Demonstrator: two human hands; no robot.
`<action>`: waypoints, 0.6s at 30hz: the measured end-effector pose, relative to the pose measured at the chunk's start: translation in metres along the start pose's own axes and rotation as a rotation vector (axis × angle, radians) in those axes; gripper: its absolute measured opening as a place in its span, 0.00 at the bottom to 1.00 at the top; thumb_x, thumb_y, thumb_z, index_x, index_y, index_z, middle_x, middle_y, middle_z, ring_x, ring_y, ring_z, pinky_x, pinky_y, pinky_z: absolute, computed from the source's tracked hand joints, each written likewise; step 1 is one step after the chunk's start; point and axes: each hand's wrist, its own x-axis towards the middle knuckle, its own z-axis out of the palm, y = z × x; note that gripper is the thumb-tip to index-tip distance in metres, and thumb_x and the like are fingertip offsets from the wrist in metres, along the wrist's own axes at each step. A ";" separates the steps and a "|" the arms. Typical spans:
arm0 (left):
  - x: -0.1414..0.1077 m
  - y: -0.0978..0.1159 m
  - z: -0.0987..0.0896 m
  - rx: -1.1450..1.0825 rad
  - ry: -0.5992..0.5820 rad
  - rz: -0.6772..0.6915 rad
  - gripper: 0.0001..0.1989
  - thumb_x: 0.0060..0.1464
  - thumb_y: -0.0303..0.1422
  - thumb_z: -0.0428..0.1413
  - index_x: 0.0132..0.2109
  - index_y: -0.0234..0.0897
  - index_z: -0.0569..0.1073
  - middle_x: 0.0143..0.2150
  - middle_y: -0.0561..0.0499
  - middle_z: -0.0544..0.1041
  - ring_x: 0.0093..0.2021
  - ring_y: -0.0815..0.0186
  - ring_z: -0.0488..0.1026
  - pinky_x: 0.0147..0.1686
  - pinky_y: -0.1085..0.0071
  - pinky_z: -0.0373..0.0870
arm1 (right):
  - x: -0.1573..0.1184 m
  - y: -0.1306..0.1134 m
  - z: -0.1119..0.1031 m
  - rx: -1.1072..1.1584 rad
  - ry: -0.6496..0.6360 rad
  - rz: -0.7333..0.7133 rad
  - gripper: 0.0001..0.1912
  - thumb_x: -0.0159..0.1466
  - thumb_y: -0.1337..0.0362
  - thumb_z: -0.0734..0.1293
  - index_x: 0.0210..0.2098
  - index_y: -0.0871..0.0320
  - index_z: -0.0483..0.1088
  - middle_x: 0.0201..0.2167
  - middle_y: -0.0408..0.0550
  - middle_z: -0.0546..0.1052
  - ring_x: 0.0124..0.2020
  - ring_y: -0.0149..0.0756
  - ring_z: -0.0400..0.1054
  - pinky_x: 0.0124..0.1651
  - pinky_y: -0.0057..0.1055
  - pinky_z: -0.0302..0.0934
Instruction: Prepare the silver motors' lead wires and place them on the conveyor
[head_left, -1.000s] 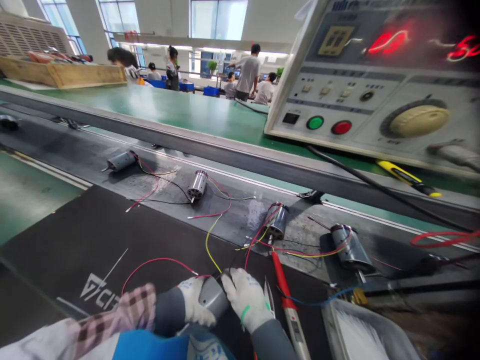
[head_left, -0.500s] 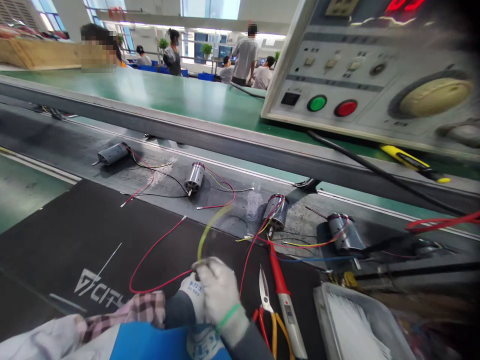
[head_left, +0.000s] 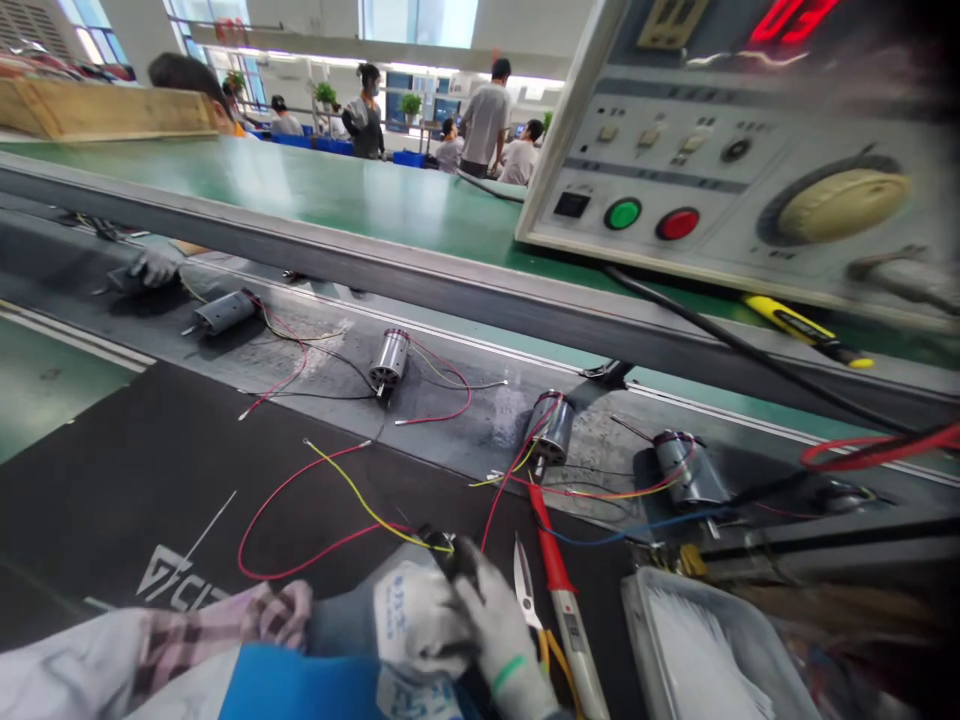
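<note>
My left hand (head_left: 420, 615), in a white work glove, is closed low in the middle, its fingers curled round something its back hides. Close against it is my right hand (head_left: 487, 605), gloved with a green band at the wrist and dark fingertips, bent over the same spot. A yellow wire (head_left: 352, 482) and a red wire (head_left: 251, 520) run out from between the hands onto the black mat (head_left: 112, 480). Just right of my right hand lie scissors (head_left: 525, 580) with yellow handles and a red-and-white soldering iron-like tool (head_left: 559, 560).
Several silver motors (head_left: 390, 360) with wires lie along the grey belt (head_left: 330, 340). A co-worker's gloved hand (head_left: 154, 267) is at the far left. A clear box (head_left: 637, 600) of white strips stands right, below a control unit (head_left: 577, 240); a yellow-and-black tool (head_left: 806, 328) lies by it.
The yellow wire, upright and blurred before, now lies out to the left across the mat. My hands have shifted slightly right. A co-worker's gloved hand has appeared at the far left.
</note>
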 end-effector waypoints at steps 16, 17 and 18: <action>0.008 -0.071 -0.053 -0.189 -0.374 -1.028 0.07 0.51 0.33 0.50 0.35 0.35 0.70 0.22 0.55 0.72 0.17 0.72 0.68 0.18 0.77 0.64 | 0.018 -0.035 0.014 -0.167 -0.170 -0.209 0.27 0.55 0.64 0.60 0.55 0.57 0.58 0.46 0.52 0.68 0.49 0.40 0.62 0.52 0.36 0.56; 0.011 -0.069 -0.053 -0.134 -0.374 -0.965 0.07 0.51 0.32 0.49 0.35 0.35 0.70 0.21 0.54 0.72 0.18 0.71 0.68 0.19 0.76 0.64 | 0.023 -0.039 0.014 -0.221 -0.191 -0.218 0.27 0.55 0.64 0.60 0.54 0.57 0.59 0.45 0.53 0.69 0.48 0.41 0.62 0.52 0.37 0.56; 0.014 -0.066 -0.054 -0.071 -0.371 -0.889 0.08 0.50 0.32 0.48 0.35 0.35 0.70 0.23 0.53 0.73 0.19 0.69 0.70 0.21 0.75 0.65 | 0.027 -0.043 0.015 -0.269 -0.206 -0.230 0.26 0.55 0.64 0.60 0.54 0.57 0.60 0.44 0.53 0.69 0.48 0.42 0.63 0.51 0.37 0.56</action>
